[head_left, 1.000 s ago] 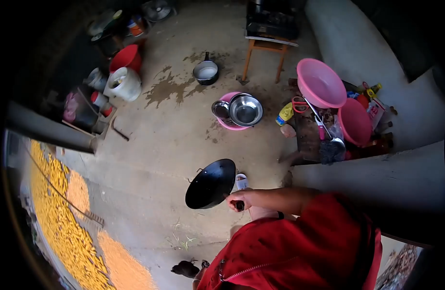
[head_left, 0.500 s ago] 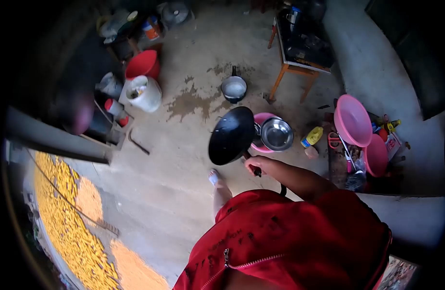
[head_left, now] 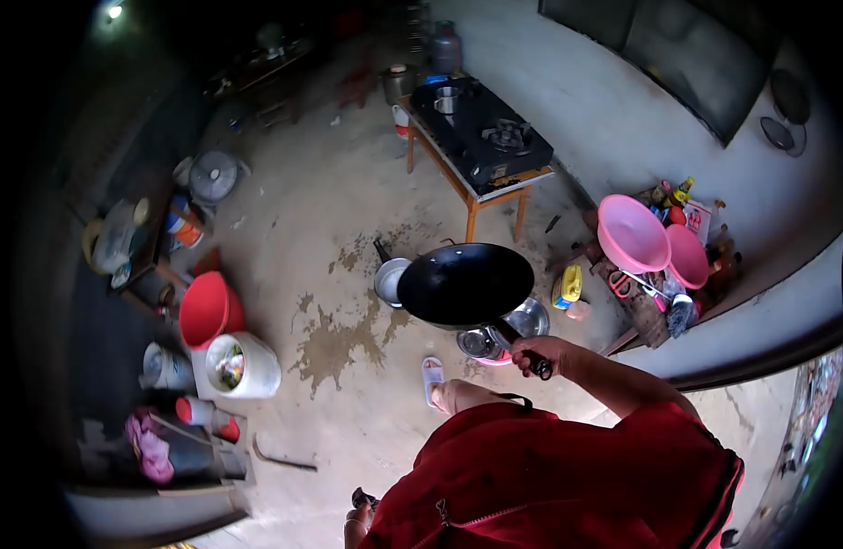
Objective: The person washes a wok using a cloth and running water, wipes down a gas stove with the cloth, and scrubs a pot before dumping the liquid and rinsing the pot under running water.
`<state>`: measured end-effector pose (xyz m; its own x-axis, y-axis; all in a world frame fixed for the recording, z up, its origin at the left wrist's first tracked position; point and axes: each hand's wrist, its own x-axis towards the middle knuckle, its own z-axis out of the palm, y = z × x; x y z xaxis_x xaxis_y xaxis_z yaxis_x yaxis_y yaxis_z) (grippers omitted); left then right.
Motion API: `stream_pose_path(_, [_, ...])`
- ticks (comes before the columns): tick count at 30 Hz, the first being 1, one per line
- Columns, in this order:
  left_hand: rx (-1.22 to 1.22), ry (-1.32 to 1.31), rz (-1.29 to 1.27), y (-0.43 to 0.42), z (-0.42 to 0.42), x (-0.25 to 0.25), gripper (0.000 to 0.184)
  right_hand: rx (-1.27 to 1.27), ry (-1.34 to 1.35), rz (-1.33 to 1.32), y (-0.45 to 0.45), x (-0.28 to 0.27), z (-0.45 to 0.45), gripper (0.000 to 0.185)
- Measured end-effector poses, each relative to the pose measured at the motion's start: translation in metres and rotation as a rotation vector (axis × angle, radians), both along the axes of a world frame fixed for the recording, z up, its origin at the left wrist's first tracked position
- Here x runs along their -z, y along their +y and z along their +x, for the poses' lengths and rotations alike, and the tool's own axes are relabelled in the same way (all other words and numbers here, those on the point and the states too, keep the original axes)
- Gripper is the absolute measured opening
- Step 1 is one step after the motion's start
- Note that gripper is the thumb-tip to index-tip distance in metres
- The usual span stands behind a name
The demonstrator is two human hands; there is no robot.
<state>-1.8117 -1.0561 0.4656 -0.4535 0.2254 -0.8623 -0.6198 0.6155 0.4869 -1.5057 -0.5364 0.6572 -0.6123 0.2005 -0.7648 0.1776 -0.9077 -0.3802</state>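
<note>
My right hand (head_left: 547, 355) is closed around the handle of a black wok (head_left: 467, 282), which is held out in front of me above the floor. At the bottom edge, my left hand (head_left: 355, 525) shows only in part, with a small dark thing (head_left: 365, 499) at its fingers that I cannot make out. Partly behind the wok, a steel basin (head_left: 531, 320) and another metal vessel (head_left: 477, 344) sit over a pink basin (head_left: 494, 360) on the floor. A saucepan (head_left: 389, 284) stands just left of the wok, partly covered by it.
A gas stove (head_left: 494, 137) with a metal mug (head_left: 447, 100) stands on a wooden table ahead. To the right are pink basins (head_left: 633, 233), scissors (head_left: 620, 284) and a yellow bottle (head_left: 568, 286). A white bucket (head_left: 257, 366), red basin (head_left: 206, 311) and sickle-like tool (head_left: 284, 460) lie left.
The view has turned right and lifted, bringing the stove table closer to the middle. The wok is now tilted flatter, still in my right hand. My left hand has come into view.
</note>
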Motion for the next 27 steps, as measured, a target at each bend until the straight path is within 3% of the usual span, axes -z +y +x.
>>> stream_pose_path(12, [0.208, 0.024, -0.061, 0.179, -0.208, -0.041, 0.038, -0.058, 0.276, -0.251, 0.094, 0.024, -0.211, 0.015])
stream_pose_path(19, [0.275, 0.013, -0.055, 0.266, -0.324, -0.042, 0.04, -0.085, 0.197, -0.14, 0.143, 0.033, -0.307, 0.013])
stream_pose_path(24, [0.306, -0.062, 0.15, 0.32, -0.432, -0.018, 0.041, -0.059, 0.02, -0.108, 0.182, 0.057, -0.384, 0.015])
stream_pose_path(27, [0.004, -0.33, 0.452, 0.345, -0.506, 0.015, 0.041, -0.025, -0.11, -0.138, 0.212, 0.045, -0.443, 0.02])
